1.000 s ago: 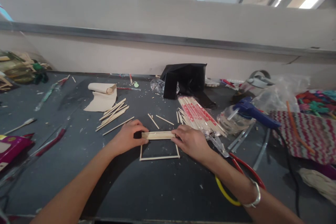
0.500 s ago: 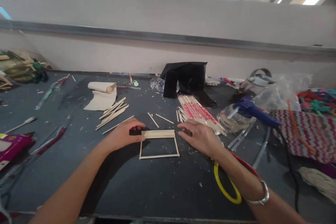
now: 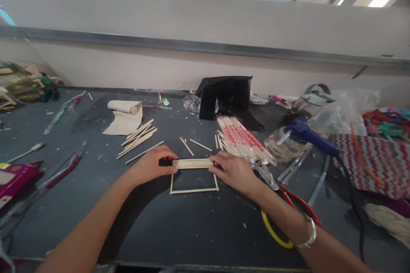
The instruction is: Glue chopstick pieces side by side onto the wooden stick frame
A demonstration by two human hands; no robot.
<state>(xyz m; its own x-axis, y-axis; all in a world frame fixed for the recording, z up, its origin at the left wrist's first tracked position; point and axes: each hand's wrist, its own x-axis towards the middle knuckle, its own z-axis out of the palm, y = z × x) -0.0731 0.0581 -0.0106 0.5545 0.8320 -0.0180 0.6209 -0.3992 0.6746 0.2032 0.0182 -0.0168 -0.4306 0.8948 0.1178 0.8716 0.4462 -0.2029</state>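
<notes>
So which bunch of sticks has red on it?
The wrapped bunch beyond the right hand: red markings run across it. The loose bunch beyond the left hand and the row between both hands are plain.

Cannot see the right ends of the pale, slender wooden sticks [image 3: 192,164] under the right fingers [image 3: 221,162]; cannot read red markings on the flat, clear-wrapped stick pack [image 3: 238,136]; see only part of the glossy magenta box [image 3: 19,179], cut off by the left edge.
</notes>
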